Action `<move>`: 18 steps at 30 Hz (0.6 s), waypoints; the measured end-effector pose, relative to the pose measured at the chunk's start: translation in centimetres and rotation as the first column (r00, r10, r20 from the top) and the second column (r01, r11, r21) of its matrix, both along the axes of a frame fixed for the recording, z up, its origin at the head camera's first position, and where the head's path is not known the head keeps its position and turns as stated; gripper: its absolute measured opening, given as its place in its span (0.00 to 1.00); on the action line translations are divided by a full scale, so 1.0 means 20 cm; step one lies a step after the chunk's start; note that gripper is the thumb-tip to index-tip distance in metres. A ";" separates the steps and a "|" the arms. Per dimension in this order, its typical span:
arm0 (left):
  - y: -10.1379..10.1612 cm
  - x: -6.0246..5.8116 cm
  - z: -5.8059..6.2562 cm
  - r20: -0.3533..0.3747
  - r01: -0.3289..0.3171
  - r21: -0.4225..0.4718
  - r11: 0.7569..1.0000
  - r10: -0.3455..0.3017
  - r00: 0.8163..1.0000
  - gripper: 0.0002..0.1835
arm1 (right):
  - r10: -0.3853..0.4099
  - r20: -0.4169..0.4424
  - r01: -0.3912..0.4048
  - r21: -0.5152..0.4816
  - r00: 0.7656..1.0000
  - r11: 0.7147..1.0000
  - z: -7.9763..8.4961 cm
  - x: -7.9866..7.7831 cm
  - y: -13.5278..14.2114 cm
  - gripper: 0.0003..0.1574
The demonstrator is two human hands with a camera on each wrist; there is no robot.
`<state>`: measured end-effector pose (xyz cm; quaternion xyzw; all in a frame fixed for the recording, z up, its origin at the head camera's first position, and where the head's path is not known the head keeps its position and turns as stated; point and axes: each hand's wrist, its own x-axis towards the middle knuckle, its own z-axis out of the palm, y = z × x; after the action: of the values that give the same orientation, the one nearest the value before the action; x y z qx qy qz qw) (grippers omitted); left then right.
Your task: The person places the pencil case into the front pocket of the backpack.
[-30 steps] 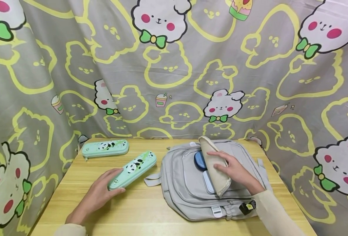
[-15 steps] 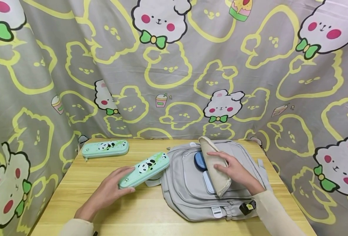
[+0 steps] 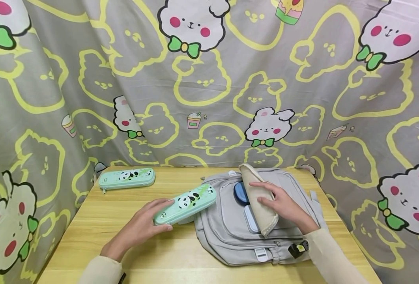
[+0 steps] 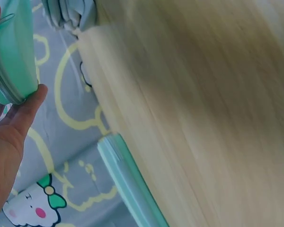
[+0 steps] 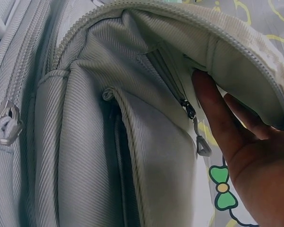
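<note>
My left hand (image 3: 143, 221) grips the near end of a mint green pencil case (image 3: 186, 203) with a panda picture. The case is tilted, its far end overlapping the left side of a grey backpack (image 3: 216, 236) in the head view. My right hand (image 3: 284, 205) holds up the backpack's front pocket flap (image 3: 257, 201), beige on its inner side. Inside the pocket, the right wrist view shows a zipper (image 5: 168, 78) and an inner divider (image 5: 128, 132). A dark blue rounded item (image 3: 241, 193) and a pale blue box-like item (image 3: 251, 219) show beside the flap, partly covered by it.
A second mint green panda pencil case (image 3: 126, 178) lies at the table's back left. The backpack rests on the right of the wooden table (image 3: 170, 264), with a black tag (image 3: 297, 249) near its lower side. A patterned grey curtain (image 3: 209, 98) hangs around the table.
My left hand has carried the pencil case rightward, from over the bare table to the backpack's left edge. The right hand and flap have stayed in place.
</note>
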<state>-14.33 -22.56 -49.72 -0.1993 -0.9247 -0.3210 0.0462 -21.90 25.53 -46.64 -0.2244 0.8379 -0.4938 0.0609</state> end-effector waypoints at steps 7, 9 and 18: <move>0.06 -0.03 0.01 0.037 0.048 0.006 0.999 -0.048 0.998 0.42 | -0.011 -0.027 0.011 0.020 1.000 1.000 0.00 0.00 0.00 0.31; 0.08 -0.03 0.00 0.041 0.057 0.005 0.998 -0.057 0.997 0.42 | -0.014 -0.038 0.015 0.026 0.999 1.000 0.00 0.00 0.00 0.30; 0.15 -0.05 0.00 0.059 0.094 0.015 0.995 -0.095 0.994 0.43 | -0.028 -0.057 0.030 0.041 0.998 0.999 0.00 0.00 0.00 0.31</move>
<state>-15.26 -19.58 -49.71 -0.2331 -0.9131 -0.3345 0.0046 -21.92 25.59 -46.60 -0.2248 0.8526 -0.4706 0.0347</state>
